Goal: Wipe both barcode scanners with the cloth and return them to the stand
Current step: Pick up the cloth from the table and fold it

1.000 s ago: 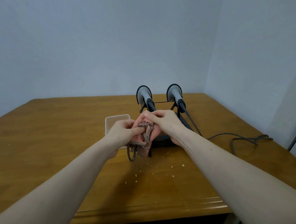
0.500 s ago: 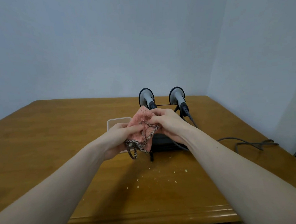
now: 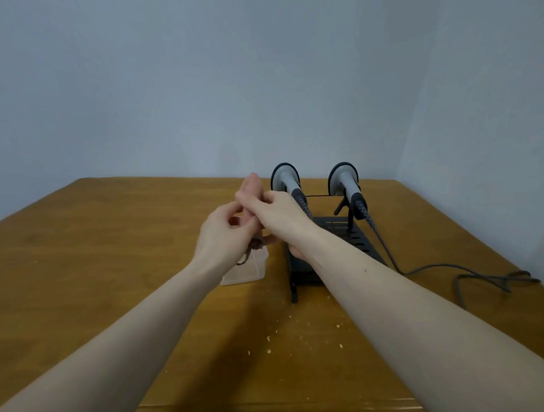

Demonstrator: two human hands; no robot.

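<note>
Head view: nearest the camera, pale crumbs [image 3: 269, 351] are scattered on the wooden table [image 3: 79, 279], well short of the grip and below the two forearms. Further out the hands meet above the table. The left hand [image 3: 225, 236] has its fingers curled, pinching the pink cloth [image 3: 251, 188] from below, with a patterned dark edge of the cloth dangling under it. The right hand [image 3: 277, 212] crosses just over the left and pinches the same cloth higher up, so both hands hold it bunched between them; a fold pokes up above the knuckles. Directly beneath the grip sits a translucent container [image 3: 245, 270].

Just beyond and to the right of the grip stands the black stand [image 3: 335, 234], both scanners seated in it. The left scanner [image 3: 285, 180] is just behind the right hand's knuckles; the right scanner [image 3: 343, 178] is further right, its cable [image 3: 425, 270] trailing off across the table. Each scanner's long axis slopes from its raised head at the far side down toward the person, handles nearest the grip.

Neither scanner looks wiped yet, as I judge it. The right hand is nearer both, so it would likely lift the left scanner by its handle while the left hand keeps the cloth.
</note>
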